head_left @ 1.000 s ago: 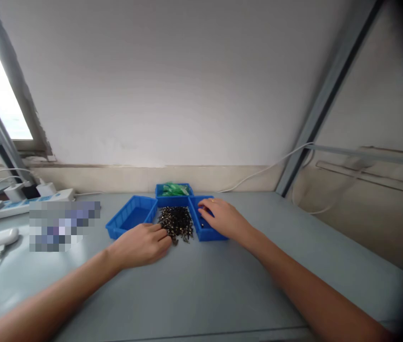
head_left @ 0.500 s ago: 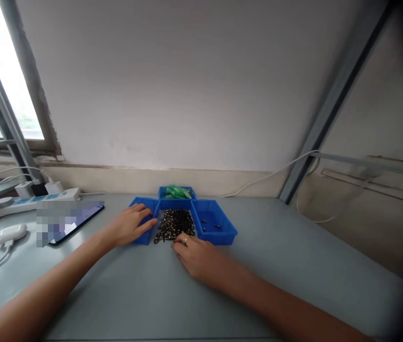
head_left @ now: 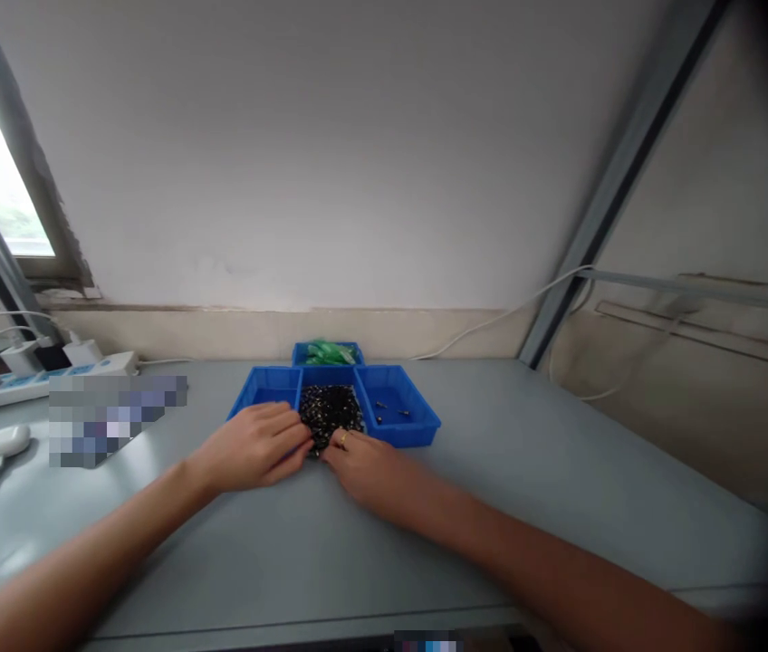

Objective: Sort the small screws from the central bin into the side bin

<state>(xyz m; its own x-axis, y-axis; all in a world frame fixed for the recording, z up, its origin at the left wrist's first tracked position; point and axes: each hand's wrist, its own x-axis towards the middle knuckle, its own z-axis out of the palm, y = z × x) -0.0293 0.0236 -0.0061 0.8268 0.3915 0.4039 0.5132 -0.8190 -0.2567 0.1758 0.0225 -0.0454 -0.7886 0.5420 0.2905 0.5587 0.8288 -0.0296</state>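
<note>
Grey table [head_left: 506, 507] bears blue trays [head_left: 398, 418], seemingly a power strip [head_left: 37, 382].

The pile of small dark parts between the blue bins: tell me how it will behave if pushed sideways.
The pile of small dark parts is loose, so it would probably spread and scatter rather than slide as one. The blue bins on either side should hem it in. The pieces look tiny and glinting, so likely hard, light and fiddly to pinch.

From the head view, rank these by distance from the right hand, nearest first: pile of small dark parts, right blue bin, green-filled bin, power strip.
1. Pile of small dark parts: touching the right hand, just ahead.
2. Right blue bin: ahead, to the right.
3. Green-filled bin: at the back, by the wall.
4. Power strip: far left.
</note>
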